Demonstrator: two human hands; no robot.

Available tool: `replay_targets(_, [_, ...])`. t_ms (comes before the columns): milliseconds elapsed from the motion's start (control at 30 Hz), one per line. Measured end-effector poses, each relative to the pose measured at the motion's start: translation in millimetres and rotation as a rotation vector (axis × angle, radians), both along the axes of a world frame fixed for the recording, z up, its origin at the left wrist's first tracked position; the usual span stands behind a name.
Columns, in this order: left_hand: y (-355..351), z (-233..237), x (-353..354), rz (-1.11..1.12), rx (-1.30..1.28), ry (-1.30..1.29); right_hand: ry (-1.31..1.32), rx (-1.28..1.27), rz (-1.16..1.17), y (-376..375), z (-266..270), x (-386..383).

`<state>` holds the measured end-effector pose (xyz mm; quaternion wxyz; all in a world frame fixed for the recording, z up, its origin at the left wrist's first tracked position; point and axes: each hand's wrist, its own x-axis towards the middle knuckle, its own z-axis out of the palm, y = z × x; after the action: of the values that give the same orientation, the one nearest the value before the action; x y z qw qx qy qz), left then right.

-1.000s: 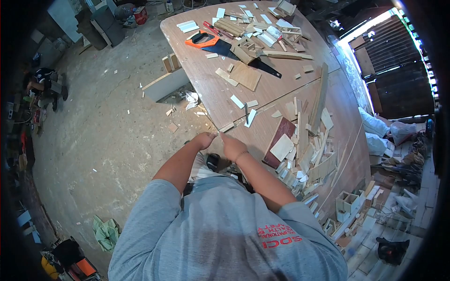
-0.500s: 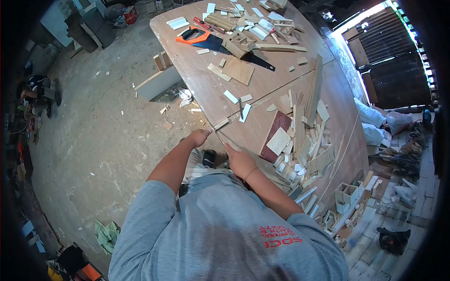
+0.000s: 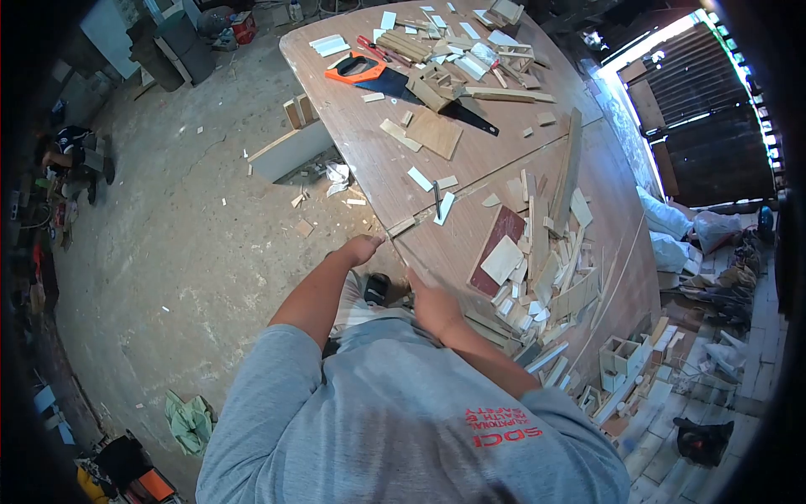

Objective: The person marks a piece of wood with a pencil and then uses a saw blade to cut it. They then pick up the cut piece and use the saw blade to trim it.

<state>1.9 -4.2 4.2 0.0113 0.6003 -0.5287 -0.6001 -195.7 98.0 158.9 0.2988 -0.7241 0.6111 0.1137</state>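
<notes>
At the near left edge of the table, my left hand (image 3: 364, 249) is closed, its fingertips at the end of a small wood strip (image 3: 402, 227) that lies on the tabletop. My right hand (image 3: 433, 306) is closed too, lower and closer to my body, beside the table edge. A thin dark line runs between the two hands; whatever the right hand grips is mostly hidden by its fingers. Just beyond the strip, a slim dark tool (image 3: 437, 202) lies by a white offcut (image 3: 445, 208).
On the wooden table (image 3: 369, 160) lie an orange-handled handsaw (image 3: 357, 69), a plywood piece (image 3: 435, 134) and a dark red board (image 3: 497, 248) among many offcuts. A pale panel (image 3: 290, 153) stands on the floor left of the table. Another person (image 3: 75, 158) sits at far left.
My right hand has drawn back slightly toward my body. The left hand stays at the strip's end. The whole view has shifted a little.
</notes>
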Motion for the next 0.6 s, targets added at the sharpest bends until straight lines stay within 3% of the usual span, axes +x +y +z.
replay_targets(133, [1.0, -8.5, 1.5, 0.017, 0.005, 0.019, -0.014, 0.097, -0.034, 13.3, 28.4, -14.7])
replay_targets(333, [-1.2, -21.1, 3.0, 0.004, -0.071, -0.002, -0.043, -0.048, 0.037, -45.5, -59.7, 28.1])
replay_targets(400, [-6.1, -21.8, 7.6, 0.07, 0.05, 0.08, -0.028, -0.135, -0.042, -48.0, -75.8, 40.8])
replay_targets(500, [-5.4, -42.0, 5.7, 0.088, 0.081, 0.132, -0.019, -0.048, -0.017, -40.5, -62.3, 21.8])
replay_targets(600, [-4.9, -17.5, 4.0, 0.131, 0.182, 0.145, -0.039, -0.001, -0.01, -4.5, -11.5, -0.9])
